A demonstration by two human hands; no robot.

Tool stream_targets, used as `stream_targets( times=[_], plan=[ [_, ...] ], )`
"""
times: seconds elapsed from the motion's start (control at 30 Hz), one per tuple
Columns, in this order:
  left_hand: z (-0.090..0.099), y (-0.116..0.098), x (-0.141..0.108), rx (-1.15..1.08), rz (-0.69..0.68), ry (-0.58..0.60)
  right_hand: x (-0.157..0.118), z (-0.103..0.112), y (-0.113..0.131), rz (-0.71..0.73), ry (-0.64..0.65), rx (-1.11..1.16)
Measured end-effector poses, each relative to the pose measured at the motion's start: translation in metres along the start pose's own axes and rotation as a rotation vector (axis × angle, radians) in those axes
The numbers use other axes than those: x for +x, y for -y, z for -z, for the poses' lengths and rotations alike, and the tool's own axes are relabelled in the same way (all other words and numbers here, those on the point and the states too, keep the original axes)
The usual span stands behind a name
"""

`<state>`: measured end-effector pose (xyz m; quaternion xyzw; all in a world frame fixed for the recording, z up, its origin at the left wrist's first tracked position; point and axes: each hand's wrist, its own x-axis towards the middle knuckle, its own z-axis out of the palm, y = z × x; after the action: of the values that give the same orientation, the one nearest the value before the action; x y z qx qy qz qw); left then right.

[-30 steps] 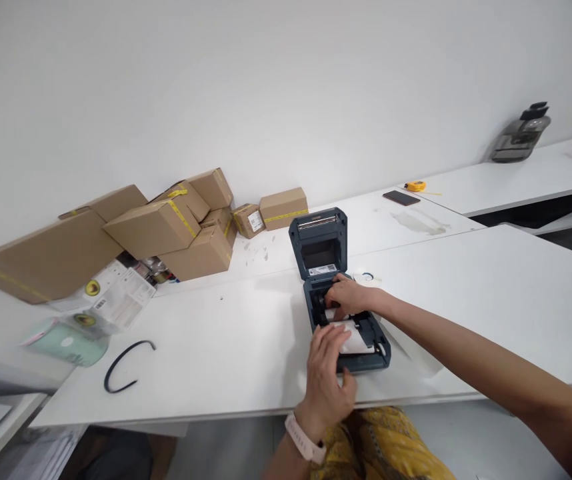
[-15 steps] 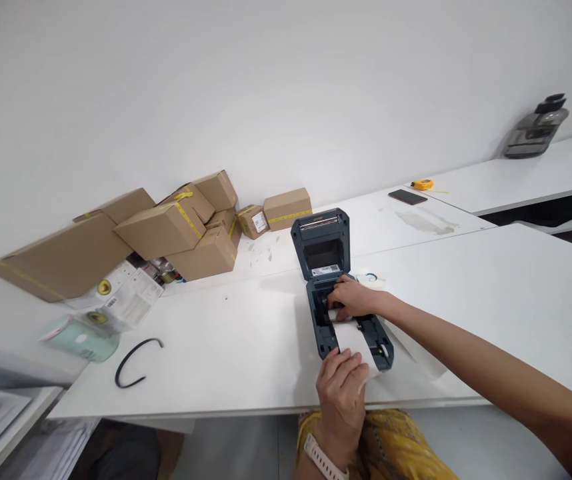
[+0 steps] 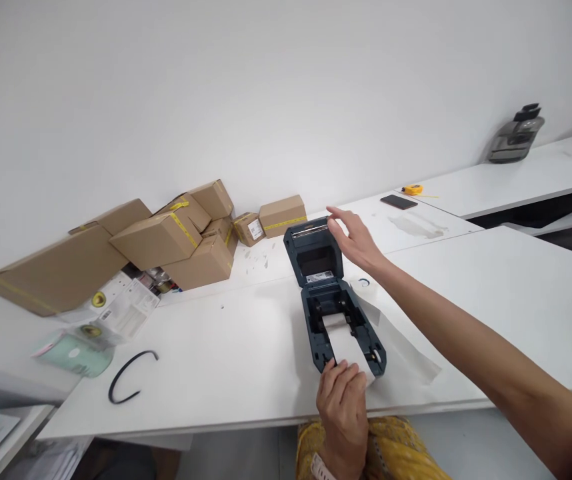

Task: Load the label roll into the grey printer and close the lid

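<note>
Paper in pinching left hand, printer lid against loosely spread right hand.

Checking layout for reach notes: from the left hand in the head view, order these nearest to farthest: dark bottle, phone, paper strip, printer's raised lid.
From the left hand:
1. Paper strip: at its fingers
2. Raised lid: ahead, at the printer's back
3. Phone: beyond, to the right
4. Dark bottle: far right, by the wall

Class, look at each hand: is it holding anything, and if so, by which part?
Left hand: the white paper strip, by its near end. Right hand: at the open lid's upper edge.
</note>
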<state>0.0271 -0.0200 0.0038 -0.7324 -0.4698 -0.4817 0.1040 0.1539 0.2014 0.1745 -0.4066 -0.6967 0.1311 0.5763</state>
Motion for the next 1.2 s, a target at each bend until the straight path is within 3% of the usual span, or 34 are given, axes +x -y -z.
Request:
stream_targets(
  times=[0.1,0.23,0.37,0.5,0.63,0.73,0.87,1.0,1.13,1.2],
  plan=[
    [0.001,-0.003,0.000,0.005,-0.009,-0.015,0.020,-0.010,-0.001,-0.146,0.027,0.088],
    [0.002,-0.006,0.000,0.010,-0.019,-0.045,0.032,-0.015,-0.002,-0.210,-0.022,0.105],
    [0.001,-0.006,-0.002,0.029,-0.041,-0.054,0.020,-0.006,0.008,-0.244,0.105,0.146],
    [-0.001,-0.009,-0.007,0.049,-0.014,-0.078,-0.037,0.013,0.020,-0.218,0.176,0.204],
    [-0.003,-0.012,-0.013,0.062,0.000,-0.085,-0.121,0.029,0.017,0.007,0.202,0.231],
    [-0.002,-0.013,-0.017,0.085,-0.012,-0.064,-0.172,0.030,0.007,0.086,0.203,0.153],
    [0.000,-0.011,-0.019,0.137,-0.007,-0.074,-0.212,0.020,-0.004,0.068,0.106,0.109],
    [0.003,-0.010,-0.022,0.159,-0.013,-0.089,-0.229,0.009,-0.007,-0.108,0.021,0.162],
    [0.006,-0.007,-0.031,0.144,-0.021,-0.079,-0.236,0.001,-0.004,-0.517,-0.046,0.386],
    [0.008,-0.005,-0.032,0.057,0.044,-0.085,-0.237,-0.002,-0.003,-0.722,-0.041,0.470]
  ],
)
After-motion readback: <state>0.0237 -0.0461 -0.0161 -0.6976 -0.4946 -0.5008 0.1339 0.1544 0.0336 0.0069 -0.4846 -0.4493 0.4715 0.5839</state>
